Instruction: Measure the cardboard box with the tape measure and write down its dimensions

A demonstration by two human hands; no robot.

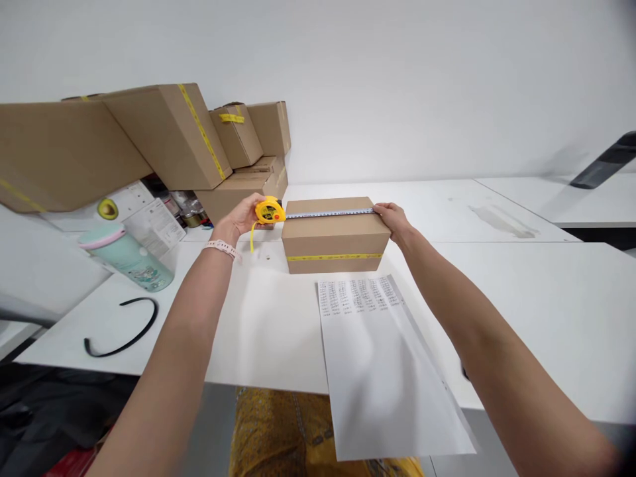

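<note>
A small cardboard box (334, 244) with a yellow tape band stands on the white table (521, 298) in front of me. My left hand (242, 215) is closed round a yellow tape measure (269, 211) at the box's left top edge. The silver blade (328, 213) runs across the box top to the right edge. There my right hand (392, 217) pinches the blade's end against the corner. A pale band sits on my left wrist.
A printed paper sheet (382, 364) hangs over the table's near edge. Several cardboard boxes (163, 136) are stacked at the back left. A mint tumbler (126, 255) lies on its side, with a black curved band (122, 328) near it. A second table (556, 199) stands at the right.
</note>
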